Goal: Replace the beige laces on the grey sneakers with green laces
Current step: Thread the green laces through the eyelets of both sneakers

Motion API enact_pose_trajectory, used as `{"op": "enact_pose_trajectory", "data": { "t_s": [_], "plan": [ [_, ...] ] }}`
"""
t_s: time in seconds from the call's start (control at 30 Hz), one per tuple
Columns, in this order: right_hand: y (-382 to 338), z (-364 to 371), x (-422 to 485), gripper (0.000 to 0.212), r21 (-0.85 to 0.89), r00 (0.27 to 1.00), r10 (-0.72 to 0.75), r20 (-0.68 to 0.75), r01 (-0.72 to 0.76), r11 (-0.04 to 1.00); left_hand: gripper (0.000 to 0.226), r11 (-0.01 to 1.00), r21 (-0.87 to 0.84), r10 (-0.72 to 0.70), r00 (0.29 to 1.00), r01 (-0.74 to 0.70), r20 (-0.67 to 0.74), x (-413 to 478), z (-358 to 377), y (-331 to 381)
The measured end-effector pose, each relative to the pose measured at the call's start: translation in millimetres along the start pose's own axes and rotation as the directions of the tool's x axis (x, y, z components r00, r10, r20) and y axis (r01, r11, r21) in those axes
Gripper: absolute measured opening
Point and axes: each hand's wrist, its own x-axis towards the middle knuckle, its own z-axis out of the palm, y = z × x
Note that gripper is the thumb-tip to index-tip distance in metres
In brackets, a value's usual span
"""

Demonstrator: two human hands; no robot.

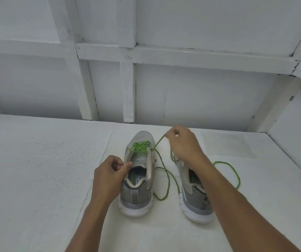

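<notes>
Right hand (182, 144) pinches the lace (140, 146) taut over the half-laced sneaker (137, 199); left hand (108, 175) pinches its collar. I judge the lace soft and light, so I would grip it close to the eyelet.

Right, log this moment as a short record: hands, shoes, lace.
left hand: grips the upper edge of the laced sneaker
right hand: pinches the green lace, strand pulled taut
lacing: green through the front eyelets only
other sneaker: partly under the right forearm; lacing hidden
slack: green loops lie on the white table
</notes>
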Motion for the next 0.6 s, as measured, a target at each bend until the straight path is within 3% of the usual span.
{"op": "enact_pose_trajectory", "data": {
  "t_s": [0.1, 0.2, 0.33, 0.43, 0.5, 0.6],
  "plan": [
    [-7, -17, 3, 0.018, 0.373, 0.982, 0.188, -0.005, -0.173, 0.912, 0.023, 1.0, 0.022, 0.014, 1.0, -0.014, 0.01, 0, -1, 1],
    [-5, -18, 0, 0.021, 0.459, 0.975, 0.223, 0.003, -0.2, 0.865, 0.022, 0.996, 0.085, 0.034, 0.998, -0.039, 0.059, 4, -4, 6],
    [-6, -16, -5, 0.021, 0.434, 0.979, 0.201, 0.012, -0.186, 0.881, 0.019, 0.972, 0.156, 0.16, 0.98, -0.178, 0.122, 20, -9, 26],
    [-9, -15, -7, 0.022, 0.37, 0.989, 0.148, 0.024, -0.146, 0.917, 0.026, 0.921, 0.182, 0.283, 0.912, -0.345, 0.298, 37, 3, 55],
    [-10, -12, -9, 0.025, 0.296, 0.989, 0.145, 0.033, -0.148, 0.944, 0.032, 0.85, 0.287, 0.268, 0.832, -0.442, 0.487, 51, 20, 70],
    [-4, -8, -11, 0.023, 0.192, 0.991, 0.13, 0.025, -0.132, 0.972, 0.036, 0.648, 0.515, 0.113, 0.74, -0.561, 0.663, 68, 41, 82]
  ]
}}
